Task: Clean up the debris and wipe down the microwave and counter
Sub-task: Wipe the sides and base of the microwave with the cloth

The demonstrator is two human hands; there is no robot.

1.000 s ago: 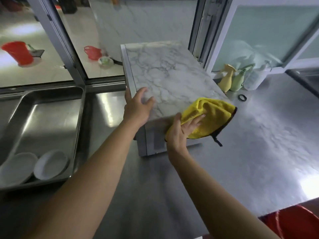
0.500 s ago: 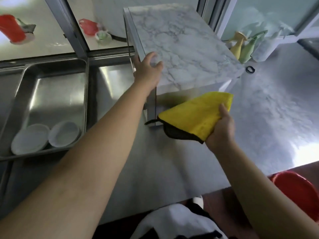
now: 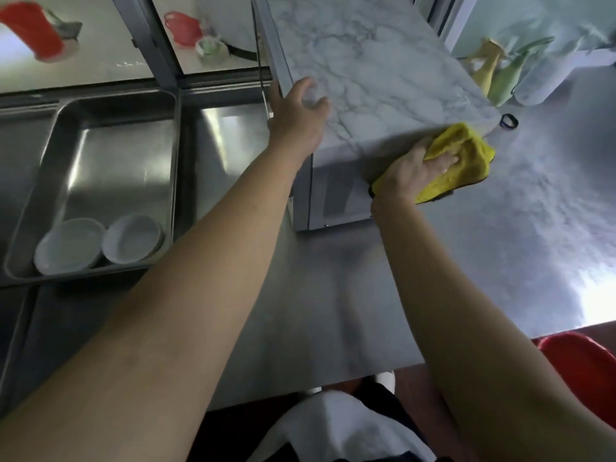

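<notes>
The microwave (image 3: 373, 75) has a marble-patterned top and stands on the steel counter (image 3: 483, 248). My left hand (image 3: 298, 118) rests on the top's near left corner, fingers spread and lightly bent. My right hand (image 3: 421, 170) presses a yellow cloth (image 3: 463, 158) flat against the microwave's front face near its right edge, fingers fairly straight on the cloth. The cloth's dark underside shows at its lower edge.
A steel tray (image 3: 110, 115) on the left holds two white dishes (image 3: 100, 245). Yellow and green spray bottles (image 3: 500, 68) stand right of the microwave, a small black ring (image 3: 508, 121) beside them. A red bucket (image 3: 586, 365) sits below the counter's edge.
My right hand lifted the cloth off the microwave's top, swung it out in front, then pressed it against the front face at the right. The left hand stayed on the corner.
</notes>
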